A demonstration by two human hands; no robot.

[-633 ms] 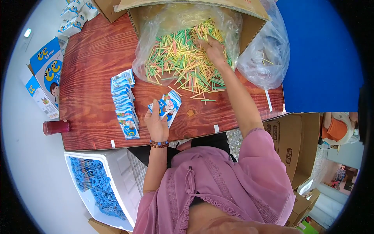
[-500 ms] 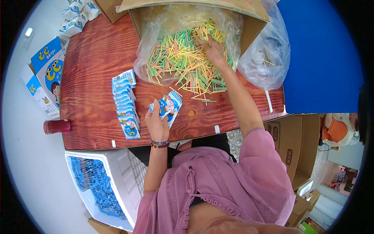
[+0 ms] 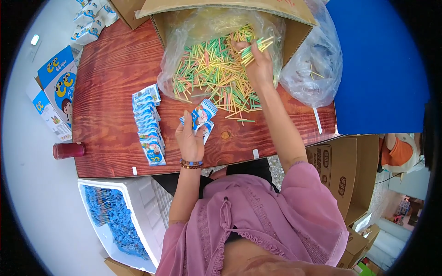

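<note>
At least two flat, blue-and-white printed sachets (image 3: pixel 202 114) are pinched between thumb and fingers of the left hand (image 3: pixel 189 138), near the front edge of the reddish-brown wooden table (image 3: pixel 106 101); exact count cannot be told. A small bundle of thin yellow and green sticks (image 3: pixel 264 43) is gripped in the closed right hand (image 3: pixel 259 62), at the mouth of an open brown cardboard box (image 3: pixel 297 39). A loose pile of yellow, green and pink sticks (image 3: pixel 216 64) is spread below, on a clear plastic liner (image 3: pixel 166 76), with some spilled onto the tabletop. An overlapping column of matching sachets (image 3: pixel 148 124) is laid left of the left hand. A red cylindrical container (image 3: pixel 69 150) is seen at the table's left edge. Blue packets (image 3: pixel 113 216) are held in a white foam box (image 3: pixel 149 207) beside the table.
</note>
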